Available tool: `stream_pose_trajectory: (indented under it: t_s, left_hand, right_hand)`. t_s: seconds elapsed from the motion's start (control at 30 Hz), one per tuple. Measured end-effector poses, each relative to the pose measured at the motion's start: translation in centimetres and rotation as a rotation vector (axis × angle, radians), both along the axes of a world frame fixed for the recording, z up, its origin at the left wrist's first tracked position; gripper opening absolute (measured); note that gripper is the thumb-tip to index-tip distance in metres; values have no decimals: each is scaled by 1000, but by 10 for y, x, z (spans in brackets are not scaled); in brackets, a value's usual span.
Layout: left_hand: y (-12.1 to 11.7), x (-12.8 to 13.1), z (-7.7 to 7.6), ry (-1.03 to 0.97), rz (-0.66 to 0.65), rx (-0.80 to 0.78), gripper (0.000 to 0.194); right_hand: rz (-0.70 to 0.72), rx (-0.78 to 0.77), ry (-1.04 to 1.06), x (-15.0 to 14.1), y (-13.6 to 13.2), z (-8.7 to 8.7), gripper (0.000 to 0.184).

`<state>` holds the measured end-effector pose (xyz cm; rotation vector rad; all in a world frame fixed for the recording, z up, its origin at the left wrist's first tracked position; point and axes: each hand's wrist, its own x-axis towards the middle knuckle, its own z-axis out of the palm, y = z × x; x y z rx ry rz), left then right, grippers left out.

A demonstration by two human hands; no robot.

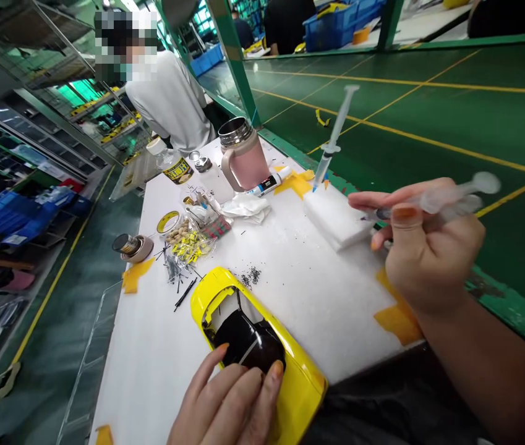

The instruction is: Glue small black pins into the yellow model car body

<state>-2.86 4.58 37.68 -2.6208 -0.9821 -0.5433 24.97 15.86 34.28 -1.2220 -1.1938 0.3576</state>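
My right hand (pixel 429 244) holds a translucent syringe (pixel 443 201) by its barrel, with the tip pointing left just past the end of a white foam block (pixel 336 216). A second syringe (pixel 336 130) stands tilted in that block. My left hand (pixel 227 402) lies at the bottom of the view, its fingers pressing on a black part (pixel 248 341). That part sits in an opening of a glossy yellow model car body (pixel 302 383). Black specks (pixel 250 276) lie on the white table (pixel 318 315) above the car.
Further along the table are a pink insulated mug (pixel 243 157), a small glue tube (pixel 266 184), crumpled tissue (pixel 246 208), a tape roll (pixel 169 221) and a bag of yellow parts (pixel 188 244). A co-worker in white (pixel 169 99) stands beyond. Green floor lies right.
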Motion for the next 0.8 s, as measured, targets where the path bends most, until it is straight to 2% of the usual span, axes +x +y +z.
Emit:
stream_pose_trajectory:
  t_s: [0.07,0.17,0.3,0.37,0.43,0.47,0.53,0.6,0.7,0.8]
  left_hand:
    - [1,-1,2,19,22,10,31]
    - [3,2,1,54,0,26,31]
    - [5,2,-1,-89,25,136,35]
    - [4,-1,1,-148,57,111,41]
    - [1,-5,6,-184,86,62,54]
    - [-1,-7,8,-181,99,42,61]
    - [-4,-11,12,-128,138,15,73]
    - [-5,-13,12,-47,161,5,77]
    - [-5,-11,11,27,177,-26,69]
    - [-4,-5,11,47,188,-93,62]
  right_hand:
    - [-44,20,26,-1,-2,0,20]
    - [-36,22,66,-2,-2,1,21]
    - [-13,19,100,1,4,2,27]
    - [12,7,137,3,7,4,28]
    - [41,-14,205,4,9,6,22]
    - [64,-41,241,4,9,7,25]
    - [141,-103,310,0,5,11,35]
    - [261,-163,369,-6,-1,14,26]
    - [474,-245,437,-19,-14,17,8]
    - [670,-303,578,-30,-25,21,11]
